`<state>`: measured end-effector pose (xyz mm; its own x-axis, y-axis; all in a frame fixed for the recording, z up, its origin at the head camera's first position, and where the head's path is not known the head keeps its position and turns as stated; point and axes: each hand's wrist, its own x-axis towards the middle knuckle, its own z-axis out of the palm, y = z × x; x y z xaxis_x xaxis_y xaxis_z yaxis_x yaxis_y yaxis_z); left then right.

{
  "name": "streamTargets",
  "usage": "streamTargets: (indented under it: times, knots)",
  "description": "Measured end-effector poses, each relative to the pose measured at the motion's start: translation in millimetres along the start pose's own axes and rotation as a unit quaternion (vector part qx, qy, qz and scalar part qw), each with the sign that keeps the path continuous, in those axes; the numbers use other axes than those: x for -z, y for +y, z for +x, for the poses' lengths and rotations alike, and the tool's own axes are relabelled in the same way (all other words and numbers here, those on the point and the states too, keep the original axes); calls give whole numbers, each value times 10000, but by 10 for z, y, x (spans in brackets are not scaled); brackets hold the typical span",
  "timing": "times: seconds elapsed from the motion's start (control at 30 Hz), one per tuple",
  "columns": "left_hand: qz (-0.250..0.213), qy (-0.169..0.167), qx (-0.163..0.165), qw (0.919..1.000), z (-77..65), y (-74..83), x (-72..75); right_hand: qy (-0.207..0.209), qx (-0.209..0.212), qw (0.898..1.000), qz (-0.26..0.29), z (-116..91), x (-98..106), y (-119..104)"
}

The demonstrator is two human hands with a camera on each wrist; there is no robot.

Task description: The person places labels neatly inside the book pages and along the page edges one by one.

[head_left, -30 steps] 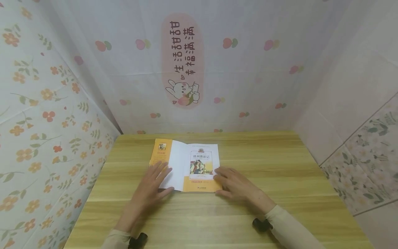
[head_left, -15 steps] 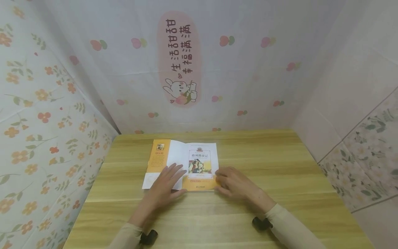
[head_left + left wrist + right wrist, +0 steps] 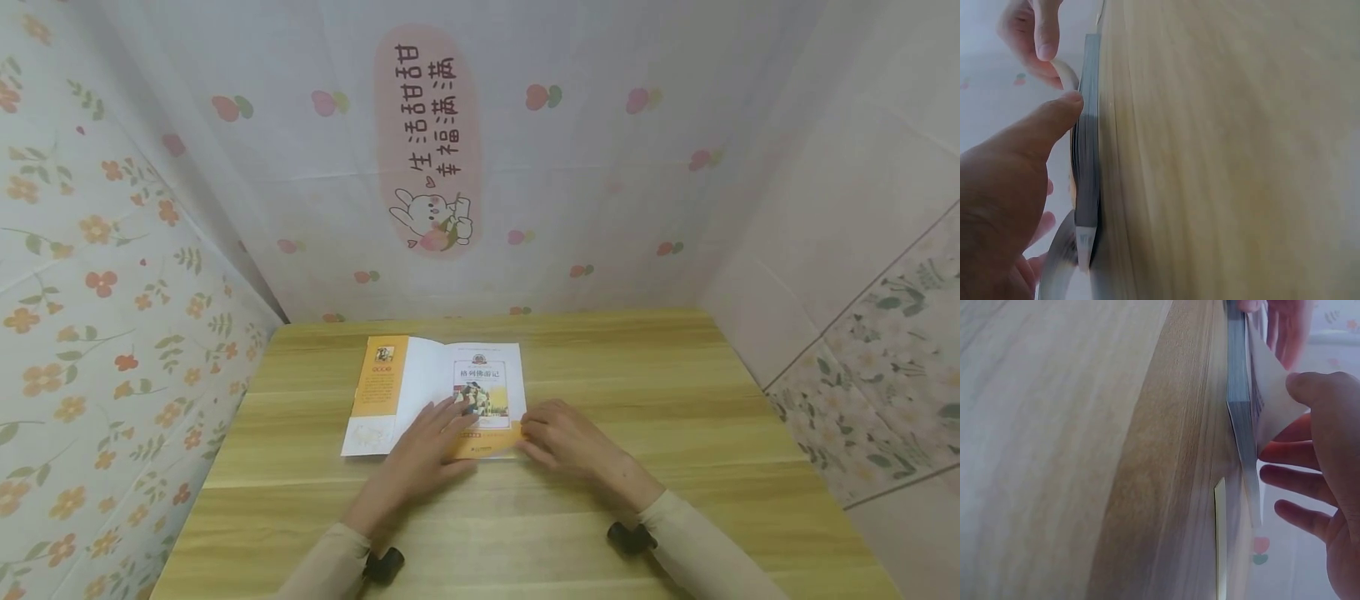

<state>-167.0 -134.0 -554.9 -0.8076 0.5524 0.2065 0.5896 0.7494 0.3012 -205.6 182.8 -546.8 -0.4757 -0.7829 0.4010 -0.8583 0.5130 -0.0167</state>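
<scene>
An open paperback book (image 3: 486, 367) lies on the wooden table, its title page showing a small illustration above an orange band. The orange cover flap (image 3: 378, 383) is spread out at its left. My left hand (image 3: 426, 450) rests over the lower part of the book with fingers extended, its thumb (image 3: 1063, 112) touching the book's near edge. At the lower right corner, my right hand (image 3: 566, 437) pinches a page (image 3: 1272, 394) between thumb and fingers. In the right wrist view that page corner bends up off the stack of pages (image 3: 1238, 362).
The wood-grain table (image 3: 660, 375) extends around the book on all sides. Behind it hangs a printed white curtain (image 3: 600, 183), with a floral cloth (image 3: 112, 333) at the left. Black wrist cameras sit on both wrists, the right camera (image 3: 632, 538) near the table.
My left hand has slid right from the cover flap across to the title page, uncovering the flap. My right hand stays at the corner, its fingers more curled, and the page corner has lifted.
</scene>
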Motion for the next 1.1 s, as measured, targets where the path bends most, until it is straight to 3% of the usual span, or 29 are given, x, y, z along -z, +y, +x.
streamTargets:
  times: [0.47, 0.93, 1.1]
  knots:
    - [266, 42, -131, 9996, 95, 10, -14, 238, 1, 9997, 63, 27, -6, 4]
    - [184, 184, -201, 9995, 102, 25, 30, 421, 38, 9991, 75, 10, -1, 20]
    - [151, 217, -214, 9994, 87, 36, 40, 275, -175, 9994, 119, -32, 27, 16]
